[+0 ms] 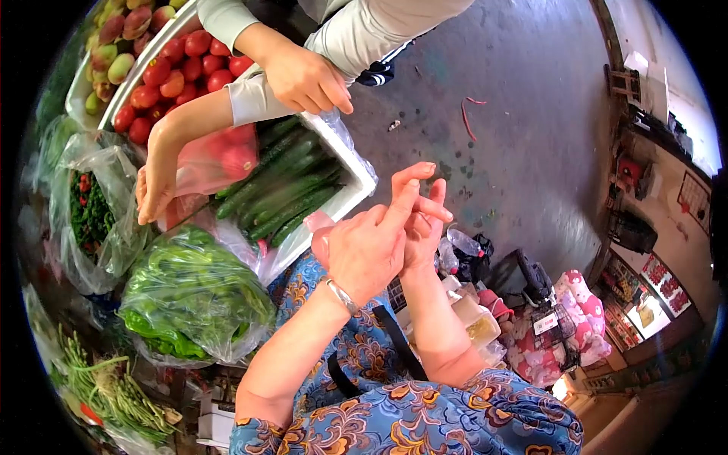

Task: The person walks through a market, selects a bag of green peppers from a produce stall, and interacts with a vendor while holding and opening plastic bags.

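Observation:
My left hand [368,246], with a silver bracelet [341,296] on its wrist, is raised in front of my patterned blue clothing. It lies against my right hand [422,231], and some of their stretched fingers cross. No object shows in either hand, though the left partly hides the right palm. Just beyond my left hand, cucumbers [284,182] fill a white foam box [364,182]. Another person's hand [311,80] is over the box's far corner. That person's other hand [157,178] is beside a translucent red bag [220,159].
Tomatoes [173,80] and mottled red-green fruit [121,45] are in boxes at upper left. Bagged leafy greens [193,296], a bag of green and red peppers [91,208] and loose green stems [114,387] are at left. A floral-covered scooter [580,318] stands at right.

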`<state>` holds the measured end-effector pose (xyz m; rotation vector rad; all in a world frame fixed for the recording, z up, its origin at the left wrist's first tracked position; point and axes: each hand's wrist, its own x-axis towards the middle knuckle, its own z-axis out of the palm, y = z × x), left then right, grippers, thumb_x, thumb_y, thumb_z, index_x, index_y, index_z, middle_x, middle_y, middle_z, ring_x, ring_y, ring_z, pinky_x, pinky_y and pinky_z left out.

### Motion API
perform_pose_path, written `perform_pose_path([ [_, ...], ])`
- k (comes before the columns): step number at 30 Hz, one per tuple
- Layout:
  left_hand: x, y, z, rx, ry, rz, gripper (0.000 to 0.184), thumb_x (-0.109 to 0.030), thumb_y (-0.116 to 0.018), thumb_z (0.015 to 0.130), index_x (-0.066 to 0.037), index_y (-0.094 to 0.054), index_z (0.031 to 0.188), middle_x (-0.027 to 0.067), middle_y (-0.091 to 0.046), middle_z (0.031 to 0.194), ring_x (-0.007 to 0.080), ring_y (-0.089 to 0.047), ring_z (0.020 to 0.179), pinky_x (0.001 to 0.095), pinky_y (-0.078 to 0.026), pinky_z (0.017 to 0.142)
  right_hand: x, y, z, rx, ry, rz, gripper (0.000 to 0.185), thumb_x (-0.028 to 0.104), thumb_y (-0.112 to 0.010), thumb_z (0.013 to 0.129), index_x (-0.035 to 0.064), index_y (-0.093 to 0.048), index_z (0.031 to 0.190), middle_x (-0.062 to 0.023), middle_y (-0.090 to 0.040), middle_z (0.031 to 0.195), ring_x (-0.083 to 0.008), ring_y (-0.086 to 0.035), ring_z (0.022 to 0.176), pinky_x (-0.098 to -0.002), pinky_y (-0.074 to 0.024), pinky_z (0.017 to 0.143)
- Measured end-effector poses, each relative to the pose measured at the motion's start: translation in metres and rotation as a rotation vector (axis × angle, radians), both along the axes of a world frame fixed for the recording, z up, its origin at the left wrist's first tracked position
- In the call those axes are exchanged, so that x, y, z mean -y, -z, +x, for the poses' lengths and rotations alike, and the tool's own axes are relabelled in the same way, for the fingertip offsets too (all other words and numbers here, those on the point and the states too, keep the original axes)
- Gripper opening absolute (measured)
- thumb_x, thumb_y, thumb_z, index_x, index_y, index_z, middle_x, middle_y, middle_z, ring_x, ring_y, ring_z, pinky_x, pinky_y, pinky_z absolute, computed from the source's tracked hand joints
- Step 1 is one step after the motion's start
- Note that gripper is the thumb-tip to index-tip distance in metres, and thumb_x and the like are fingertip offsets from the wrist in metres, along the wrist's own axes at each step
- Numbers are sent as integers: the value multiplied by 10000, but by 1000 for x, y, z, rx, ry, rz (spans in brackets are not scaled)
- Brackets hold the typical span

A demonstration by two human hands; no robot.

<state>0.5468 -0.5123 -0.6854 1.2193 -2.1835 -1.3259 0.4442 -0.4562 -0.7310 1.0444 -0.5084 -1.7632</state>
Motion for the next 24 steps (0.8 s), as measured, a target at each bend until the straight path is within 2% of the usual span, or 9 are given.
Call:
perform_pose_path([
  [4,-1,3,-3,-24,-4,-8,586,-6,-610,746,-174,-585,1307,53,-603,684,234,-612,565,358,-482,511,-1,0,0,55,73,68,370,237,-551,923,15,-483,1211,-93,-525,1145,-83,-526,523,-254,-478,809],
  [6,-2,5,-2,-31,-4,-21,587,-2,-609,745,-167,-584,1307,56,-600,679,235,-611,565,359,-486,515,-5,6,-2,33,75,2,378,229,-533,931,10,-454,1228,-89,-524,1138,-104,-526,541,-261,-487,778],
  [8,-4,7,2,-15,59,24,657,-80,-637,738,-138,-493,1376,56,-575,710,252,-605,599,389,-486,532,-5,4,-4,7,32,-19,373,242,-540,927,13,-472,1214,-93,-524,1126,-117,-524,542,-270,-488,770],
  [10,-5,7,3,1,67,49,645,-77,-630,750,-142,-492,1377,62,-588,721,257,-612,607,389,-490,535,-5,3,-7,-19,-13,-42,370,254,-547,923,16,-490,1200,-97,-524,1115,-129,-522,544,-279,-490,763],
  [12,-7,7,3,17,75,74,633,-73,-622,763,-146,-490,1378,68,-601,732,261,-619,614,388,-493,538,-7,5,-10,-100,-77,-38,374,285,-570,908,20,-527,1168,-111,-535,1169,-137,-518,548,-272,-494,712],
  [16,-10,11,2,-41,-27,183,565,-46,-594,798,-162,-530,1348,111,-639,765,272,-626,600,382,-488,533,-9,0,-14,-42,-55,79,377,297,-588,891,25,-554,1148,-144,-517,1301,-133,-530,574,-272,-497,673],
  [18,-10,12,2,-48,-55,190,539,-16,-586,800,-164,-571,1317,138,-637,748,273,-616,563,377,-474,521,-13,3,-14,-52,-44,98,375,272,-588,884,28,-546,1165,-148,-433,1443,-132,-569,632,-296,-503,638],
  [19,-10,13,2,-14,-39,207,537,-22,-583,804,-170,-568,1320,142,-642,757,282,-621,572,382,-477,526,-14,5,-15,-52,-45,99,375,272,-588,884,28,-546,1165,-148,-433,1443,-132,-569,632,-296,-503,638],
  [24,-7,19,0,51,-1,212,530,-40,-574,817,-194,-563,1324,154,-652,778,312,-632,601,397,-482,533,-20,11,-15,-162,-89,56,353,227,-565,888,39,-532,1184,-88,-368,1511,-132,-620,727,-330,-494,601],
])
